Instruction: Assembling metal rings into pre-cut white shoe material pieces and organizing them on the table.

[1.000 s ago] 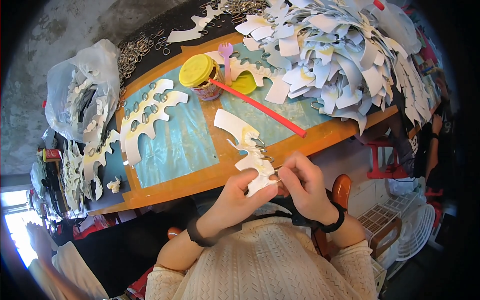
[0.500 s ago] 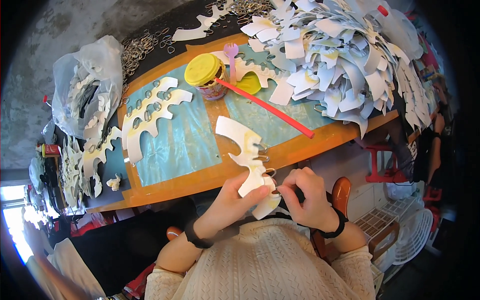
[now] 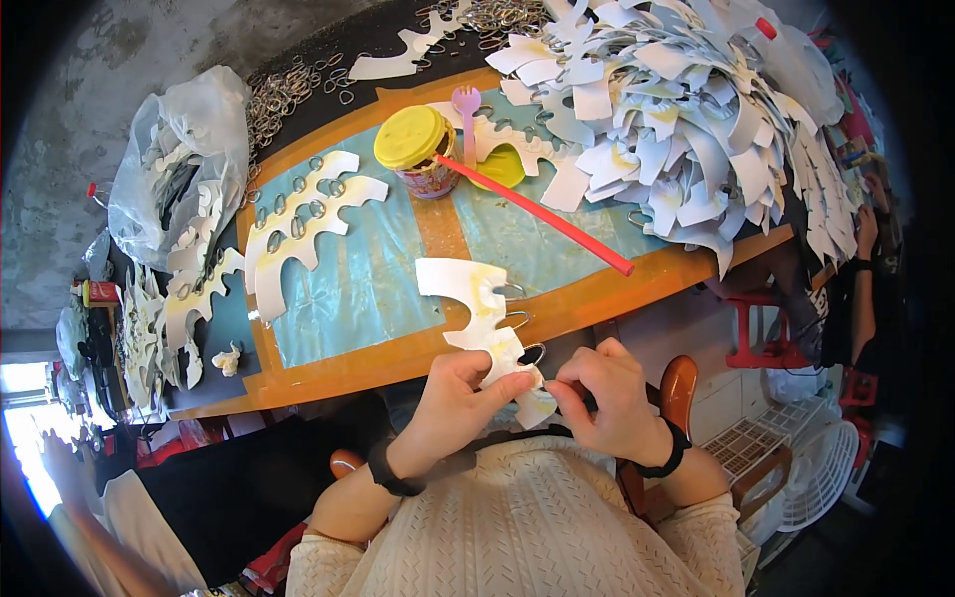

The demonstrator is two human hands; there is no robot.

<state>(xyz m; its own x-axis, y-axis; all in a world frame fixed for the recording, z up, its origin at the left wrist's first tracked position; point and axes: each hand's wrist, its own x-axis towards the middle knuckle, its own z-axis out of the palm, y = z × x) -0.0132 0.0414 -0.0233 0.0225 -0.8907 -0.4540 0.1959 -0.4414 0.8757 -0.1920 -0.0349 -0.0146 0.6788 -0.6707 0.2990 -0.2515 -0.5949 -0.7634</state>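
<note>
A white scalloped strip, curved and stained yellowish along its tabs, is held in front of me just past the table's near edge. My left hand is closed on its lower part, thumb on top. Metal rings stick out from the strip's right side. At the lower right edge of the strip my right hand is closed in a pinch, fingertips against a tab; whatever lies between them is hidden. Finished-looking strips with rings lie on the table at the left.
A tub with a yellow lid stands mid-table, a red stick leaning out rightward. Behind it are a pink fork and a yellow scoop-like piece. White strips heap at right; loose rings and a plastic bag lie left.
The strip has turned a little anticlockwise, its upper end now lower and further left. Both hands stay close together on it, the right fingertips moved slightly against the edge.
</note>
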